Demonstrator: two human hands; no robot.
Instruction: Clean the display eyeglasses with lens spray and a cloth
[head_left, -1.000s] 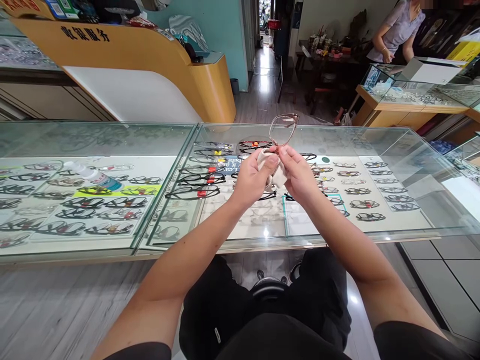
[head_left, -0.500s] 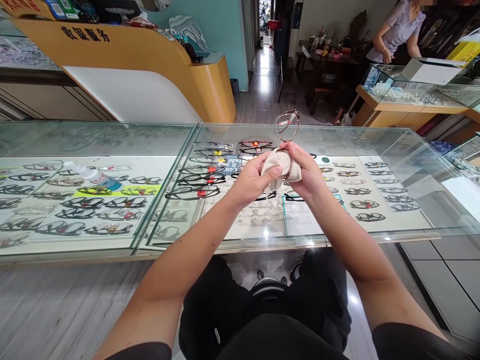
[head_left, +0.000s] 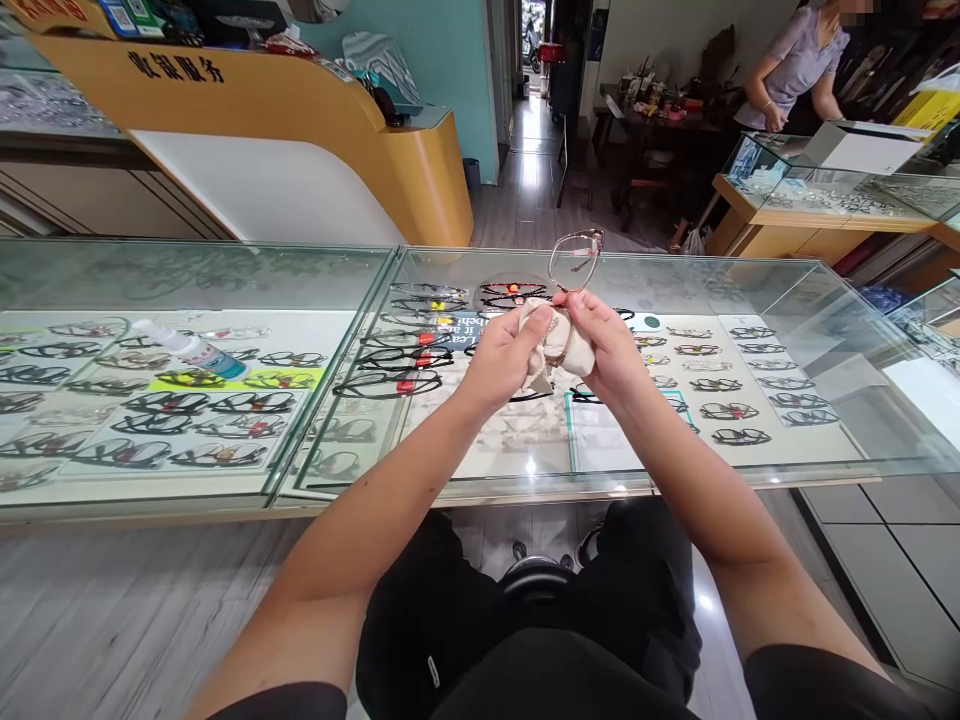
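Note:
Both my hands are raised together over a glass display counter (head_left: 787,470). My left hand (head_left: 504,356) pinches a cream cleaning cloth (head_left: 562,345) against a pair of rose-gold glasses (head_left: 574,260). My right hand (head_left: 609,348) grips the lower part of the same glasses through the cloth. One lens of the glasses sticks up above my fingers; the other lens is wrapped in the cloth and hidden.
Under the glass lie rows of several eyeglass frames (head_left: 390,385). A small spray bottle (head_left: 191,350) lies on the left counter top. An orange reception desk (head_left: 300,110) stands behind. Another person (head_left: 795,65) works at a far counter on the right.
The cloth has been shifted and bunched around the lower lens between my fingers, and the glasses tilted slightly. My hands stay at the same spot over the counter.

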